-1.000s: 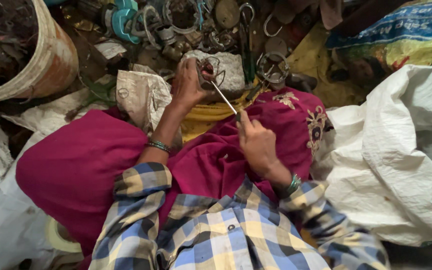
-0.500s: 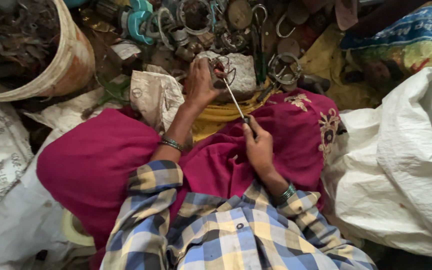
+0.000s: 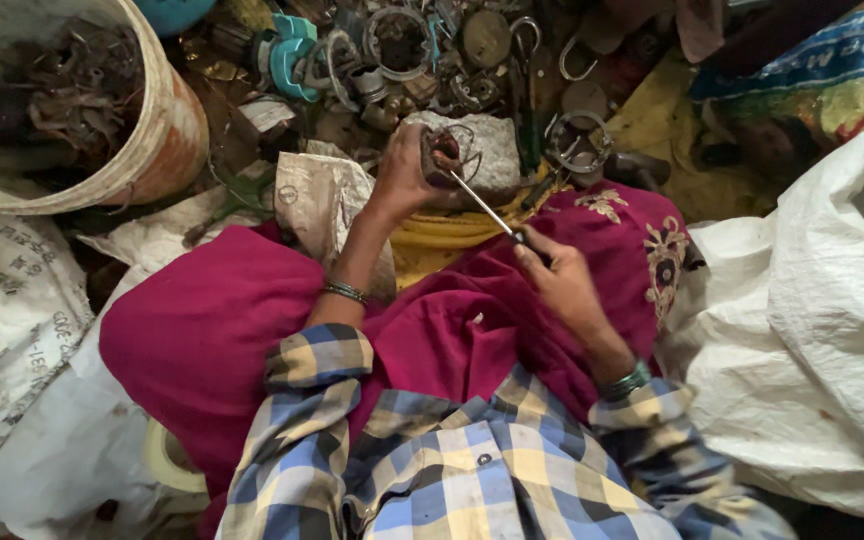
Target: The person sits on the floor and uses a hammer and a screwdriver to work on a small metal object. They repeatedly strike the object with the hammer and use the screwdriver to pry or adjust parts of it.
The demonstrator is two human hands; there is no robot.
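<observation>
Pretty cramped spot here. My lap is covered in magenta cloth [image 3: 212, 340], and the only free room is the little gap between my knees and the scrap pile [image 3: 402, 60] up at 12 o'clock. A big white woven sack [image 3: 812, 330] crowds me at 3 o'clock, more printed sacks [image 3: 12, 300] sit at 9, and a grubby plastic bucket [image 3: 167, 130] of rusty bits is at 10.

My left hand [image 3: 407, 175] is curled around a small dark metal part [image 3: 442, 155], gripping it right against a rough grey stone block [image 3: 487, 150]. My right hand [image 3: 557, 280] is closed in a fist-ish pinch on the handle of a thin screwdriver [image 3: 482, 212]. The shaft is slim, shiny steel, with its long axis running from about 4 o'clock at my right hand up to 10 o'clock, tip touching the part in my left hand.

The pile itself is all rings, hooks, round lids and teal plastic pieces.
</observation>
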